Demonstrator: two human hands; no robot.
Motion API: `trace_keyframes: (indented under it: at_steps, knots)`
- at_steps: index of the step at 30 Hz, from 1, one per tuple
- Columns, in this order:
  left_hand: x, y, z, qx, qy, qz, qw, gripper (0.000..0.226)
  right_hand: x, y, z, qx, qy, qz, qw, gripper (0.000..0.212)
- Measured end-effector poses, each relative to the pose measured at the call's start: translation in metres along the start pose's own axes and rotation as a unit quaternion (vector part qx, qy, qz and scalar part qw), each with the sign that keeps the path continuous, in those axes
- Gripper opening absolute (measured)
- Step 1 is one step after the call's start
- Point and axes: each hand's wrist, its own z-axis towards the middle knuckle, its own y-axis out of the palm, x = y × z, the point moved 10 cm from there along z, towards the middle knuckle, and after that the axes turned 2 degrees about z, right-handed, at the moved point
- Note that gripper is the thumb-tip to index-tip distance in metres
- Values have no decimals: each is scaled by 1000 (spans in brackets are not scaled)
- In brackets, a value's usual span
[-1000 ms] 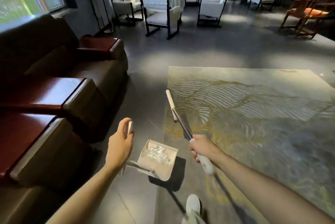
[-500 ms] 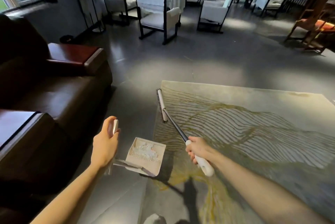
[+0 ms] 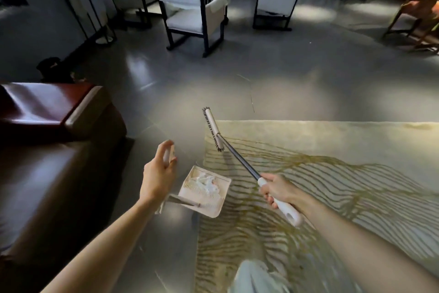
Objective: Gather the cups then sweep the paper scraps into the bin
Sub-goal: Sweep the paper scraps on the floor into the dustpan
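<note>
Gripping the dustpan [image 3: 215,207] by its handle with our left hand [image 3: 158,174] and the broom [image 3: 241,158] with our right hand [image 3: 278,188], we hold both low — paper scraps [image 3: 205,181] lie heaped in the dustpan, at the edge of the rug [image 3: 332,150].

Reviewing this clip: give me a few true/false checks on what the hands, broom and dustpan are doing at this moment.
1. The right hand grips the broom by its handle. True.
2. The left hand holds the dustpan by its upright handle. True.
3. The dustpan is empty. False: white paper scraps lie in it.
4. The broom head rests inside the dustpan. False: it is out by the corner of the rug, apart from the dustpan.
</note>
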Motion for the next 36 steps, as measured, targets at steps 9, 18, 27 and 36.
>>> trace_keyframes:
  at_steps: [9, 18, 27, 36]
  knots:
    - [62, 148, 263, -17, 12, 6, 1000, 34, -137, -140, 210, 20, -2, 3, 1000, 55]
    - [161, 279, 495, -40, 21, -13, 999, 35, -281, -291, 399, 30, 10, 33, 999, 46]
    - [241, 464, 760, -93, 37, 7, 995, 34, -412, -453, 617, 70, 19, 70, 995, 43]
    - [369, 657, 994, -133, 78, 27, 988, 28, -529, -644, 808, 86, 34, 94, 991, 35]
